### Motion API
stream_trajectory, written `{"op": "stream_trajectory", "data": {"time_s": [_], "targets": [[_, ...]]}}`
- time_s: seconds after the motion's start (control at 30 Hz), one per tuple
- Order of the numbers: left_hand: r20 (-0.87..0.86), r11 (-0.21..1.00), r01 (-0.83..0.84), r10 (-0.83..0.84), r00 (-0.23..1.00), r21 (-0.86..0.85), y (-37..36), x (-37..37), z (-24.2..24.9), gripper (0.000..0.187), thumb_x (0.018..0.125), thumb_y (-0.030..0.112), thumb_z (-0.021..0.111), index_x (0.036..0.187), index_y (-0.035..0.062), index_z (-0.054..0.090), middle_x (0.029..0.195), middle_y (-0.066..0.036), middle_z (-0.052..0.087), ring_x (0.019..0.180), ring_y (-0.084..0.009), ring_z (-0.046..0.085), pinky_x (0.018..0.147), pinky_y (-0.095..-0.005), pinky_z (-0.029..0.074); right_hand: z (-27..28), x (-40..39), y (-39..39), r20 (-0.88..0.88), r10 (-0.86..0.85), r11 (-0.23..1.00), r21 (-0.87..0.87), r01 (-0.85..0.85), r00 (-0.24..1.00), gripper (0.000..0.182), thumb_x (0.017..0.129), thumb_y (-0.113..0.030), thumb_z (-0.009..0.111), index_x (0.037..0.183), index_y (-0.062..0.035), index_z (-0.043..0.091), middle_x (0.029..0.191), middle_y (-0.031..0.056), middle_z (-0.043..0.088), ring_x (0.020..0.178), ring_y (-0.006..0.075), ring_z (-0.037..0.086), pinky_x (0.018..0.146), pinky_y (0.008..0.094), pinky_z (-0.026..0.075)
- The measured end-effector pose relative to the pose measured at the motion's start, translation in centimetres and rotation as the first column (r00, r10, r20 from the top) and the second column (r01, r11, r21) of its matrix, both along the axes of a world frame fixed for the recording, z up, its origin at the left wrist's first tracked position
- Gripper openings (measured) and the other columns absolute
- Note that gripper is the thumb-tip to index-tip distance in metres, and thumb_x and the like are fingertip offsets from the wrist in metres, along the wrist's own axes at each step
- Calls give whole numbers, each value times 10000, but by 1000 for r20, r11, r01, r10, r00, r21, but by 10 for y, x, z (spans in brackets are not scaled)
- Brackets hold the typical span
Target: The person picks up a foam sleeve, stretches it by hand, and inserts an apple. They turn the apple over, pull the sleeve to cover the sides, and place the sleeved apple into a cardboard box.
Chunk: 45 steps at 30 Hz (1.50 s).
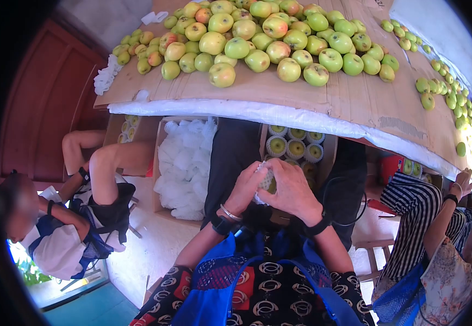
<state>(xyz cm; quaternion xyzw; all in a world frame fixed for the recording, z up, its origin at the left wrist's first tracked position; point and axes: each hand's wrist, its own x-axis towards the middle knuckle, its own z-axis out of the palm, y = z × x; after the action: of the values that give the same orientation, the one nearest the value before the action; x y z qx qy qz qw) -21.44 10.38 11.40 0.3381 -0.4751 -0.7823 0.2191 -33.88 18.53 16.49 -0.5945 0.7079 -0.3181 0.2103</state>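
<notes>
My left hand (243, 190) and my right hand (295, 191) meet in front of my lap. Between them is a green apple (271, 186), partly covered by a white foam net (264, 181). The left fingers are closed on the net, and the right fingers curl over the apple, hiding much of it. Just beyond my hands, between my knees, stands a cardboard box (330, 149) with rows of netted apples (296, 148). Left of my leg, another box (160, 209) is heaped with white foam nets (186, 163).
A large pile of green and reddish apples (258, 41) lies on the cardboard-covered table (192, 92), whose white-wrapped edge (236, 110) overhangs my knees. One person (62, 228) sits at left. Another person in striped trousers (418, 217) reaches toward apples (456, 100) at right.
</notes>
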Motion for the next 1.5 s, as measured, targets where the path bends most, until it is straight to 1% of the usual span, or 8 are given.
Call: {"op": "stream_trajectory", "data": {"time_s": [0.07, 0.13, 0.37, 0.53, 0.7, 0.87, 1.07, 1.5], "targets": [[34, 981, 112, -108, 994, -161, 1, 0, 7, 277, 915, 244, 426, 1005, 14, 551, 917, -45, 578, 817, -99, 555, 717, -264, 452, 1, -4, -2, 30, 25, 1000, -3, -25, 999, 495, 661, -302, 707, 1045, -53, 519, 978, 126, 572, 960, 294, 554, 801, 402, 402], [-136, 959, 66, -29, 990, 275, 1, -1, 11, 271, 896, 214, 437, 1069, 21, 518, 965, -58, 583, 858, -124, 578, 752, -277, 471, 1, -9, 0, 58, 47, 999, -3, -46, 997, 480, 668, -305, 706, 1031, -47, 527, 971, 129, 577, 957, 305, 558, 807, 404, 412], [-388, 866, 141, 65, 919, 480, -9, 2, 16, 468, 853, 268, 408, 1252, 24, 421, 1183, -159, 532, 1060, -262, 547, 918, -375, 441, -23, -24, 9, 484, -39, 973, -182, 144, 874, 188, 798, -146, 639, 929, -26, 579, 1034, 140, 607, 920, 209, 596, 794, 311, 451], [-448, 828, 178, 96, 889, 531, -14, 3, 14, 485, 842, 300, 404, 1242, 29, 449, 1251, -184, 492, 1105, -290, 524, 925, -401, 438, -42, -22, 11, 895, -25, 988, -45, 146, 446, 215, 916, -179, 511, 974, 12, 591, 1005, 38, 608, 874, 56, 519, 780, 209, 413], [-511, 753, 252, 127, 850, 607, -18, 12, -5, 437, 857, 333, 394, 1164, 51, 522, 1206, -174, 532, 1070, -294, 551, 838, -438, 490, -50, -12, 7, 899, -87, 993, 44, 110, 429, 246, 929, -198, 475, 982, 14, 589, 1006, 39, 600, 887, 89, 523, 816, 232, 400], [-350, 691, 168, 131, 928, 703, -20, 13, -8, 414, 889, 379, 365, 1076, 77, 576, 1040, -115, 622, 953, -276, 606, 771, -435, 510, -45, -15, 11, 591, -13, 972, -181, 148, 806, 222, 791, -179, 629, 947, -28, 582, 1075, 104, 576, 916, 197, 561, 852, 294, 406], [-205, 676, 43, 162, 965, 736, -19, 10, -12, 393, 931, 353, 350, 1080, 56, 559, 1028, -102, 618, 939, -252, 605, 807, -411, 490, -27, -17, 9, 353, 63, 992, -123, -21, 934, 374, 645, -203, 763, 908, -29, 560, 916, 111, 592, 890, 261, 575, 800, 336, 439], [-280, 763, -27, 270, 921, 646, -11, 2, -11, 422, 947, 381, 335, 1136, 60, 533, 1104, -94, 593, 1021, -245, 565, 918, -417, 428, -32, -1, 6, 113, 24, 922, -386, 22, 993, 212, 661, -66, 706, 827, -56, 573, 827, 85, 567, 726, 260, 576, 636, 333, 482]]}}
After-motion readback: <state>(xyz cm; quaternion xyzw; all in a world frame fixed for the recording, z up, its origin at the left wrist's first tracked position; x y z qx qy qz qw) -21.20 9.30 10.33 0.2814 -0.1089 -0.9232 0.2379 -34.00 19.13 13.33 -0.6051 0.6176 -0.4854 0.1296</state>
